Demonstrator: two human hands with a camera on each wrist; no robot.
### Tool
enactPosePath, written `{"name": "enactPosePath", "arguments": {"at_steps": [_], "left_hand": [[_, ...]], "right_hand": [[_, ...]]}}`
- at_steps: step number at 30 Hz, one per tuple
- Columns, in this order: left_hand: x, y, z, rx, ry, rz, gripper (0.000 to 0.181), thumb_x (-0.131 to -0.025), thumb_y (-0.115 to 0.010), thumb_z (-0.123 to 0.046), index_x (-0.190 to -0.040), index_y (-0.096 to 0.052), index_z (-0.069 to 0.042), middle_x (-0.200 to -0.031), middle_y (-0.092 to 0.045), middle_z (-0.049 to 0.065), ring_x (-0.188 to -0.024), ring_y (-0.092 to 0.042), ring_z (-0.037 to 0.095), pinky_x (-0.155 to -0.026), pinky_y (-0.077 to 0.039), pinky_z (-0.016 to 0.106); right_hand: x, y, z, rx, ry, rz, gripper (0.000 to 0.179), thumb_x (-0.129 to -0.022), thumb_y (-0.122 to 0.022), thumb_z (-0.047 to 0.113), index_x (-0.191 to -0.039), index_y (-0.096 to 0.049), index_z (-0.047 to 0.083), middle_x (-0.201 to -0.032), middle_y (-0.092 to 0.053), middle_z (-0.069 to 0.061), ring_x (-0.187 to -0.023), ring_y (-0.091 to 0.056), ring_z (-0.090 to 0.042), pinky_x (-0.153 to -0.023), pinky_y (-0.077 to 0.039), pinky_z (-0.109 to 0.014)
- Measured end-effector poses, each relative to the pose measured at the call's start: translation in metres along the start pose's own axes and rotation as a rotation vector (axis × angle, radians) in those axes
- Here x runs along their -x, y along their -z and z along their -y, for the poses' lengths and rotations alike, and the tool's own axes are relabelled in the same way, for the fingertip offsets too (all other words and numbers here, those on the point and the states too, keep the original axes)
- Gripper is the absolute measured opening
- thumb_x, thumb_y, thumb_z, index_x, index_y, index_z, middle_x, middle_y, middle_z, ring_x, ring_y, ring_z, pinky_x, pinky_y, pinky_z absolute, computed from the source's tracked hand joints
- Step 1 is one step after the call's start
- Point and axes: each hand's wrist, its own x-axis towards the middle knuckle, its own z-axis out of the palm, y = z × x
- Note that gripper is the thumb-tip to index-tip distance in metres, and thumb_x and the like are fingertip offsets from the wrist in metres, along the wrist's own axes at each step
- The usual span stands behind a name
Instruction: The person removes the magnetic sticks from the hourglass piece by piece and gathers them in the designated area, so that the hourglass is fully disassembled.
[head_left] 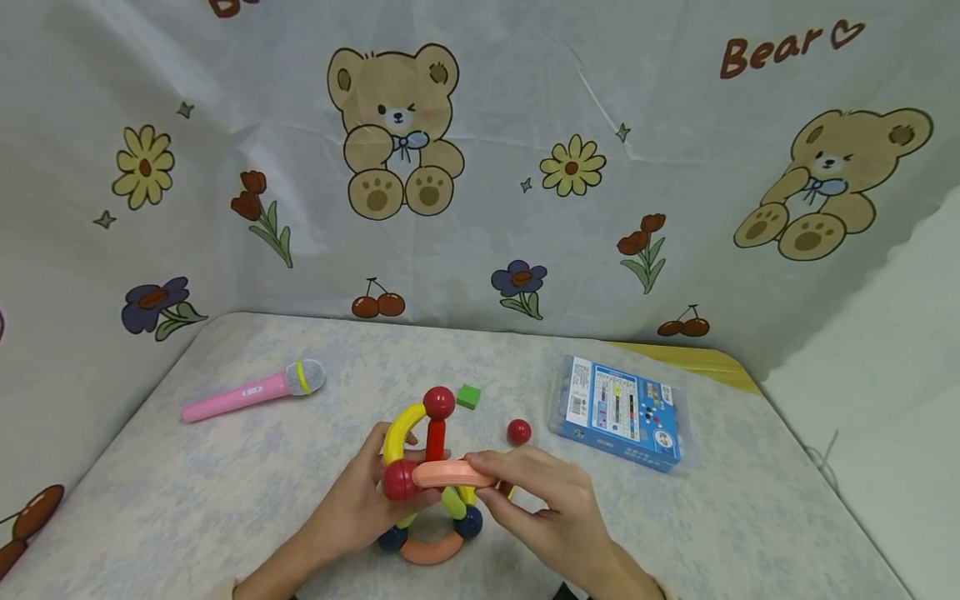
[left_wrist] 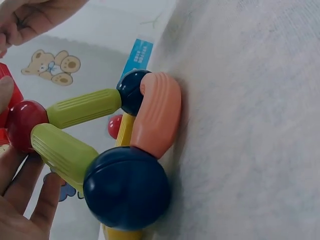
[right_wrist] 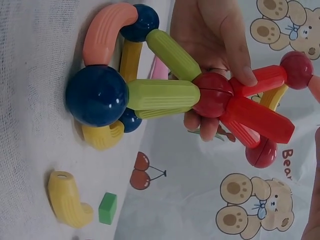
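My left hand grips a toy built of balls and rods around its middle, at a red ball and red rods. Green rods slope from that ball to dark blue balls at the base, joined by yellow and salmon curved rods. On top, a yellow curved rod runs to another red ball. Between thumb and fingers, my right hand pinches a salmon curved rod. Its far end meets the near upper red ball.
A loose red ball, a green block and a yellow curved rod lie beyond the toy. At the right sits a blue box in clear plastic; a pink microphone lies at the left. Behind the table hangs a bear-print cloth.
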Motion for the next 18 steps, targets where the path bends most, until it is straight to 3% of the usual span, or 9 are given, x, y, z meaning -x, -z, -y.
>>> {"name": "enactPosePath", "arguments": {"at_steps": [3,8,15,18], "left_hand": [[0.0002,0.0004,0.0009,0.078,0.036,0.004,0.055,-0.089,-0.083,-0.02,-0.128,-0.047,-0.007,-0.131,-0.069,0.009,-0.119,-0.068,0.016,-0.096,-0.057,0.028],[0.0014,0.0034,0.0014,0.028,0.058,0.025,0.038,-0.09,-0.082,-0.023,-0.123,-0.064,-0.013,-0.128,-0.07,0.005,-0.114,-0.066,0.019,-0.097,-0.055,0.027],[0.001,0.0048,0.001,-0.021,0.1,-0.001,0.042,-0.089,-0.083,-0.027,-0.123,-0.067,-0.009,-0.122,-0.073,0.006,-0.118,-0.064,0.029,-0.1,-0.055,0.051],[0.0006,0.0046,0.0006,-0.027,0.104,-0.005,0.042,-0.089,-0.083,-0.025,-0.124,-0.067,-0.008,-0.122,-0.073,0.007,-0.121,-0.062,0.032,-0.099,-0.054,0.055]], "right_hand": [[0.0,0.0006,-0.0002,-0.004,-0.023,0.001,0.039,-0.089,-0.077,-0.003,-0.127,-0.071,0.003,-0.112,-0.076,-0.011,-0.084,-0.066,-0.012,-0.069,-0.059,-0.023],[-0.0013,0.0007,-0.0002,-0.011,-0.062,0.007,0.04,-0.088,-0.077,-0.005,-0.126,-0.071,0.004,-0.111,-0.076,-0.009,-0.083,-0.065,-0.011,-0.069,-0.059,-0.024],[-0.0009,0.0005,-0.0006,-0.029,-0.089,-0.004,0.036,-0.089,-0.077,-0.005,-0.123,-0.073,0.003,-0.096,-0.074,-0.004,-0.078,-0.063,-0.01,-0.066,-0.057,-0.023],[0.0003,0.0004,-0.0022,-0.033,-0.074,-0.019,0.035,-0.088,-0.077,-0.006,-0.122,-0.073,0.001,-0.089,-0.072,-0.003,-0.075,-0.061,-0.009,-0.064,-0.056,-0.022]]}}
